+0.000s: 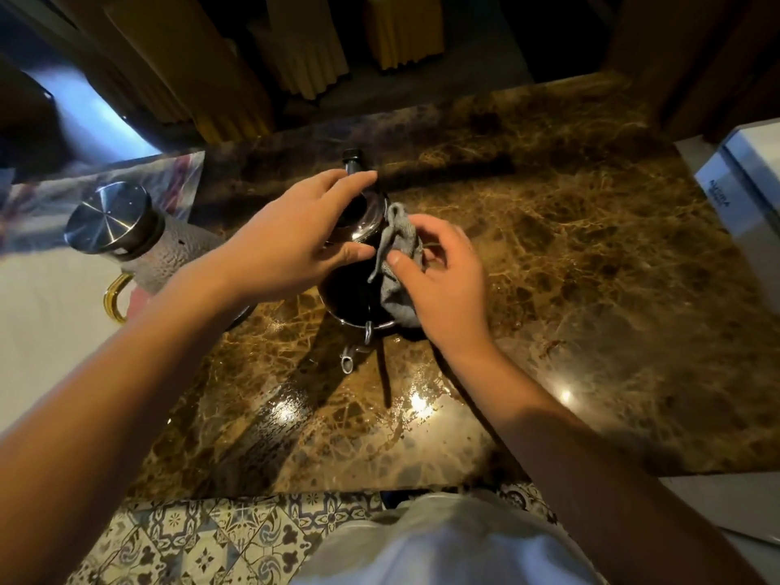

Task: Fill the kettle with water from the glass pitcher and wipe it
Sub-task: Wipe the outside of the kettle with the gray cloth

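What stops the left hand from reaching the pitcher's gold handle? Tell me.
Probably nothing. The left hand rests on the kettle; the pitcher stands just left of that forearm, its gold handle facing the person with nothing in front.

The countertop [548, 255] is brown veined marble, polished and wet-glossy toward six o'clock. The kettle [358, 285] at its centre is dark and shiny, glassy on top. A soft grey cloth [399, 247] lies against its three o'clock side. At nine o'clock, the pitcher [169, 251] has pebbled glass, a brushed-metal lid [105, 215] and glossy amber handle [115, 297].
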A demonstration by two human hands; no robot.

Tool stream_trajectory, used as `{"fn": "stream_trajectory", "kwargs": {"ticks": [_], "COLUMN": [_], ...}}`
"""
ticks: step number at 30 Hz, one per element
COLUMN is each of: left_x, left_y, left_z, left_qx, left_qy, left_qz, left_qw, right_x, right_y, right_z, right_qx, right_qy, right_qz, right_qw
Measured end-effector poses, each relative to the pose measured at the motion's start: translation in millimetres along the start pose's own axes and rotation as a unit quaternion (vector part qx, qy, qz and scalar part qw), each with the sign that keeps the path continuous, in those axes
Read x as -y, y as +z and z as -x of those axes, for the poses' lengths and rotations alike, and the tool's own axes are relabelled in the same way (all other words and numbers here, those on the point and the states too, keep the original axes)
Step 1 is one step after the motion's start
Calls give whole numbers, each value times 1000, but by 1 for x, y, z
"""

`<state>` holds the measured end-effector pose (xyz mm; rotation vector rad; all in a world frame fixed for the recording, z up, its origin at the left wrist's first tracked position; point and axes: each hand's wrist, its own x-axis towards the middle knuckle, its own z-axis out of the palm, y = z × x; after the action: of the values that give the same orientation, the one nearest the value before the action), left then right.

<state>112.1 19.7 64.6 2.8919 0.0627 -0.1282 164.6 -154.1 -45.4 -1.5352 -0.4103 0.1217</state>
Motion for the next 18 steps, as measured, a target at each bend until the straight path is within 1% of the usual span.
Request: {"fn": "stream_trajectory", "kwargs": {"ticks": [2, 5, 9, 12, 14, 16, 18], "left_x": [0, 1, 3, 3, 4, 4, 4], "left_y": [0, 2, 3, 4, 5, 6, 5], "left_z": [-1, 0, 0, 0, 0, 0, 1], "left_qx": [2, 0, -1, -1, -1, -1, 0], "left_qy": [-3, -2, -3, -4, -3, -2, -1], "left_qz": [-2, 9, 9, 3, 0, 2, 0], "left_qw": [1000, 1000, 1000, 1000, 1000, 1000, 1000], "right_x": [-18, -40, -55, -60, -58, -52, -40], "right_y": [4, 3, -6, -13, -16, -18, -16], "right_z": [13, 29, 31, 25, 18, 7, -5], "right_qx": [-26, -47, -44, -23, -27, -40, -46], "right_qy": [6, 58, 124, 184, 211, 215, 185], "right_qz": [53, 74, 104, 80, 54, 24, 9], "right_qw": [998, 994, 986, 979, 976, 976, 982]}}
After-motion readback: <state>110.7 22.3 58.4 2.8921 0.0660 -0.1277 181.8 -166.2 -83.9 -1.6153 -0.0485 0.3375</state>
